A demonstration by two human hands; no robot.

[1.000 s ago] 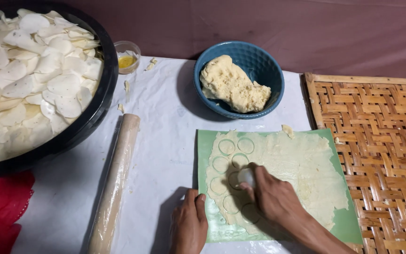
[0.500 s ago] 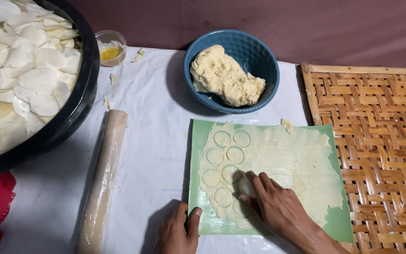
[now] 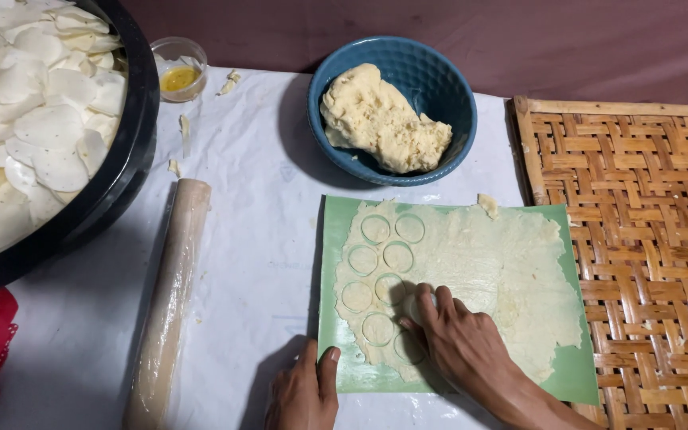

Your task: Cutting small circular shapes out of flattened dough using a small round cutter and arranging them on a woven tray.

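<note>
A thin sheet of pale dough (image 3: 487,271) lies rolled out on a green mat (image 3: 575,374). Several round cuts mark its left part. My right hand (image 3: 459,342) presses a small round cutter (image 3: 417,306) down into the dough, fingers closed over it so that most of it is hidden. My left hand (image 3: 304,390) rests flat on the mat's near left corner, thumb on the green edge, holding nothing.
A blue bowl (image 3: 439,80) with a lump of dough stands behind the mat. A wooden rolling pin (image 3: 170,295) lies to the left. A big black tray (image 3: 121,175) holds several white dough rounds. A small glass cup of yellow liquid (image 3: 178,72) is at the back. A woven bamboo tray (image 3: 646,239) is at the right.
My right hand has shifted the cutter from spot to spot on the dough, leaving more round cuts. The camera has tipped down a little. My left hand stays on the mat's corner.
</note>
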